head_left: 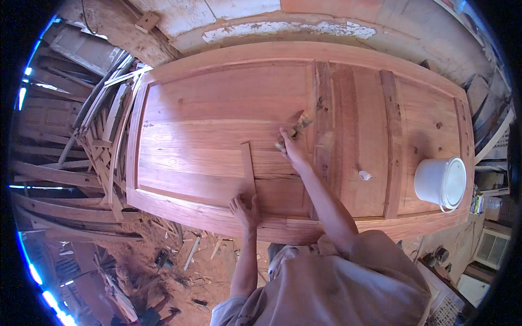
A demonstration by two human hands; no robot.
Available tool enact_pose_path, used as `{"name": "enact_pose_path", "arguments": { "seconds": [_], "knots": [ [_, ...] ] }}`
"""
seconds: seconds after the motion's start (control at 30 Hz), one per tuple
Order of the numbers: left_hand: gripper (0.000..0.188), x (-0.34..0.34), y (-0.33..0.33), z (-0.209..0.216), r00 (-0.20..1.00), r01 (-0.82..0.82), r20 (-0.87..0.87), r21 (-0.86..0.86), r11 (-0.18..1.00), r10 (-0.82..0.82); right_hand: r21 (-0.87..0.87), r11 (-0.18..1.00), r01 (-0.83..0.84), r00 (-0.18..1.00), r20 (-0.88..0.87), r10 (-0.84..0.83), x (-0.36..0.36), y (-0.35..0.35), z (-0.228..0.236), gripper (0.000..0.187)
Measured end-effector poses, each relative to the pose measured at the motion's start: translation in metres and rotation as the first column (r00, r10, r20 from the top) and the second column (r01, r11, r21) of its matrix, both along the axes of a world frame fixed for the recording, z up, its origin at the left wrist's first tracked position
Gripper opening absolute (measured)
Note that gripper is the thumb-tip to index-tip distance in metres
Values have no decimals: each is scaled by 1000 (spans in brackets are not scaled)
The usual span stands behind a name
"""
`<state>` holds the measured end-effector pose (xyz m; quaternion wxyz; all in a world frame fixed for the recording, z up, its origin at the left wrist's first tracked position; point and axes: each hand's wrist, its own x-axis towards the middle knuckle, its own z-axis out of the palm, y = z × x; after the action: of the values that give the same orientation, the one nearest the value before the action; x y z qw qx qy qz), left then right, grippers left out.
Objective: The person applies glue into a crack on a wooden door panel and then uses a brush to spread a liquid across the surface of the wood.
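A large panelled wooden door (217, 103) lies flat in front of me. My right hand (294, 151) is closed round a short-handled tool (302, 123) with a flat, mottled head, a brush or a scraper; I cannot tell which. Its head is over the right part of the large left panel, near the cross rail. At the door's near edge, my left hand (246, 211) has curled fingers at the near end of a thin wooden strip (248, 163), which points away from me across the panel. The fingers partly hide that end.
A white lidded bucket (441, 182) stands on the door's right end. A small white piece (365, 175) lies on the middle panel. Stacked wooden lengths (103, 130) crowd the left side. Sawdust and offcuts cover the floor (147, 244). A wall (244, 30) runs behind the door.
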<state>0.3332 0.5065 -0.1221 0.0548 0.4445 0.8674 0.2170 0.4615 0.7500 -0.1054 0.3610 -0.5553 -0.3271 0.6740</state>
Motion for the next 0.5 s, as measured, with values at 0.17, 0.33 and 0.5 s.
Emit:
{"name": "enact_pose_path", "arguments": {
  "seconds": [0.17,0.33,0.5],
  "knots": [
    [48,-5,1,-19,997,79,20,83,993,-81,-114,986,118,961,-238,-143,-51,68,-28,37],
    [45,-9,0,-12,1000,1,-2,49,999,-1,-127,930,345,815,-450,-364,-80,122,-12,33],
    [44,-5,6,-9,1000,15,-11,28,999,-15,-223,845,486,774,-339,-535,-81,164,-55,34]
  ]
}}
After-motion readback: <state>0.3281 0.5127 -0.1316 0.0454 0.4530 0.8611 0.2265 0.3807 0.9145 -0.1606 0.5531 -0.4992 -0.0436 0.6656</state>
